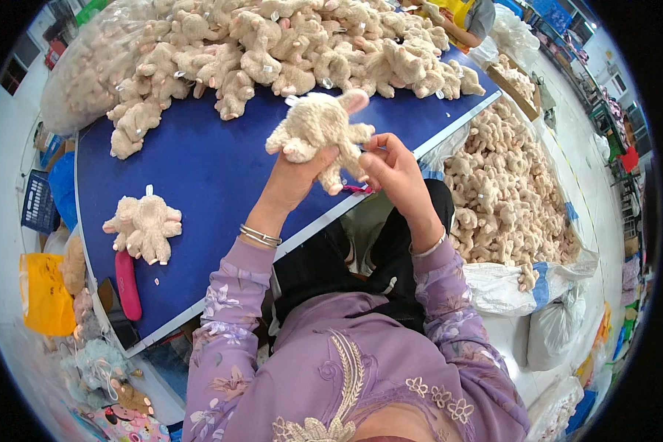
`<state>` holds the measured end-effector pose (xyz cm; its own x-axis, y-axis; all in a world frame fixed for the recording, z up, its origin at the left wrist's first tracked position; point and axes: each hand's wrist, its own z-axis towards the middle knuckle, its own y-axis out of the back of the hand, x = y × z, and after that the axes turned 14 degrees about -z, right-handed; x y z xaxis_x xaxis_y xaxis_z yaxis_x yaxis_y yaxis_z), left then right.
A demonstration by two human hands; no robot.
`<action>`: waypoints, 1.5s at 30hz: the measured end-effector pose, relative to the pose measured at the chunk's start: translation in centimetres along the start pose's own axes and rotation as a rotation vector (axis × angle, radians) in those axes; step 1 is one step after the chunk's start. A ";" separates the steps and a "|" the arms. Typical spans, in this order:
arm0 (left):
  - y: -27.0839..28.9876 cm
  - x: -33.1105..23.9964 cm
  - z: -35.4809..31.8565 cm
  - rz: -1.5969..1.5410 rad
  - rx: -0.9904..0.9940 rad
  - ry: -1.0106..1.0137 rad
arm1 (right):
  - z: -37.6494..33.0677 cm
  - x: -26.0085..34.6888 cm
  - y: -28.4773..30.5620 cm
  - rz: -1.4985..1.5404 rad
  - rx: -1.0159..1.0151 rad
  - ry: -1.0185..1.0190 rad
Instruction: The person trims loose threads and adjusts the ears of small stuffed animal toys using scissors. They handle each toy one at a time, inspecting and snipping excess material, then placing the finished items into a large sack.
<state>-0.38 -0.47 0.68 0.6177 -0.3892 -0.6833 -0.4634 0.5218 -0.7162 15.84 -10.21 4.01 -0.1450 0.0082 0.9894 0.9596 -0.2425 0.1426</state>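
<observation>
A clear plastic bag [88, 70] of beige toys lies far left; white sacks [516, 283] stand at right.

One fluffy beige plush toy animal [321, 131] is held above the blue bench [206, 169]. One more beige plush toy [144, 227] is seen lying alone, beside one pink oblong tool [127, 285]. Two heaps of such toys, too many to be counted, are seen: one on the bench [287, 44], one in an open sack [504, 199].

Single head-worn fisheye view — steeply downward, close over the blue table [199, 177] edge and the person's lap.
</observation>
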 end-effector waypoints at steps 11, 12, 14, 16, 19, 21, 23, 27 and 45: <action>-0.1 0.4 0.1 0.342 -0.233 -0.017 | 1.0 -1.1 -1.1 -0.129 -0.184 0.221; -0.2 0.4 0.2 0.359 -0.249 -0.078 | 1.1 -1.5 -0.9 -0.099 -0.167 0.210; -0.4 -0.4 0.2 0.315 -0.240 -0.104 | 1.3 -2.3 -0.4 -0.041 -0.138 0.185; -0.2 -0.3 0.5 0.203 -0.242 -0.164 | 1.1 -2.2 -0.8 0.039 -0.128 0.188; -0.2 -0.3 0.6 0.165 -0.283 -0.236 | 1.1 -1.8 -1.1 0.104 -0.099 0.179; -0.3 -0.7 0.6 0.169 -0.313 -0.243 | 1.0 -1.6 -1.1 0.111 -0.092 0.168; -0.1 -1.4 0.7 0.174 -0.358 -0.218 | 0.8 -1.2 -0.8 0.099 -0.098 0.154; 0.0 -1.0 0.5 0.201 -0.339 -0.230 | 0.5 -0.3 -0.5 0.083 -0.095 0.167; 13.9 -7.5 8.8 1.817 -0.554 -0.215 | 0.0 -0.2 4.7 0.052 -0.224 0.156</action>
<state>-5.88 16.43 -2.88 -0.7386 0.3780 -0.5582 -0.6437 -0.1496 0.7505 20.43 -11.34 4.46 -0.1492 -0.1551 0.9766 0.8920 -0.4473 0.0653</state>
